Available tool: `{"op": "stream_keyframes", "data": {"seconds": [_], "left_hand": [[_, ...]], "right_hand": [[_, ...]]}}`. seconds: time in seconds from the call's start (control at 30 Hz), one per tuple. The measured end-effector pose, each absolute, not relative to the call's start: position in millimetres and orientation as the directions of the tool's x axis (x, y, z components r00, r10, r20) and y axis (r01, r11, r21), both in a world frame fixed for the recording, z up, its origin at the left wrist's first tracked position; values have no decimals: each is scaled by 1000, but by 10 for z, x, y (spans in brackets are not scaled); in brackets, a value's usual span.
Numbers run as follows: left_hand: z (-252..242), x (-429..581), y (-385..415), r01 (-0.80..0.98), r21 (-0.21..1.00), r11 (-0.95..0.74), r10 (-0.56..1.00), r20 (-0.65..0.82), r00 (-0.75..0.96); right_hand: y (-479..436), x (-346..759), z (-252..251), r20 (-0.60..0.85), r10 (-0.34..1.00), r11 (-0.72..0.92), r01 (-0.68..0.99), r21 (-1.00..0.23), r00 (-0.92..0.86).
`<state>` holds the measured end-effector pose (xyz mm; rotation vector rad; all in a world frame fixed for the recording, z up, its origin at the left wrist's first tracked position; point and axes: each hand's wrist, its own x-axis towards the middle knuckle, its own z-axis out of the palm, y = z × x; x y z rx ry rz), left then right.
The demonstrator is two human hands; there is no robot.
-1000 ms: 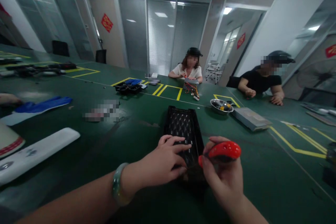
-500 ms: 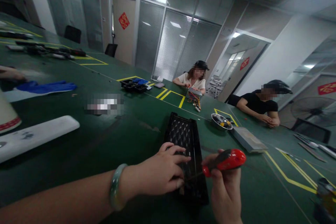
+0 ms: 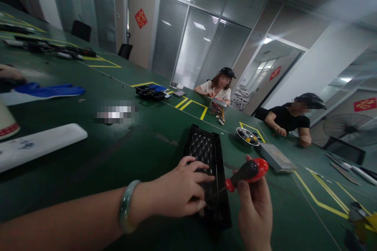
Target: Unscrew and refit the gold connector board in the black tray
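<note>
Right hand grasping a red-and-black screwdriver by its handle, fingers wrapped round it; shaft slants down and leftward over the near end of a black casing, its tip close to the left fingertips; left hand laid over the casing, fingers spread, whether it pinches anything I cannot tell; green bracelet on that wrist; casing lies lengthwise on the green table, patterned surface uppermost; beyond it, to the right, a metal bowl of small parts, just beside a grey box.
</note>
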<state>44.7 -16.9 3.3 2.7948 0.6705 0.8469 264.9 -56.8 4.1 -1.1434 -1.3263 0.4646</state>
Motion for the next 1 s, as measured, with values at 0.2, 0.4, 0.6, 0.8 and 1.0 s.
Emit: {"op": "stream_keyframes", "data": {"seconds": [0.2, 0.4, 0.6, 0.8, 1.0], "left_hand": [[7, 434, -145, 361, 213, -908, 419, 490, 765], [29, 435, -141, 362, 231, -903, 430, 476, 767], [55, 432, -149, 373, 238, -897, 442, 442, 780], [78, 452, -152, 394, 248, -885, 464, 394, 794], [109, 470, -138, 412, 197, -890, 455, 328, 828]], "right_hand": [[-627, 2565, 67, 543, 803, 482, 266, -835, 247], [-612, 2631, 37, 554, 801, 466, 345, -815, 227], [-601, 2636, 39, 559, 792, 473, 335, -815, 245], [-572, 2583, 96, 594, 710, 538, 252, -804, 378], [-553, 2580, 124, 587, 701, 563, 191, -804, 405]]}}
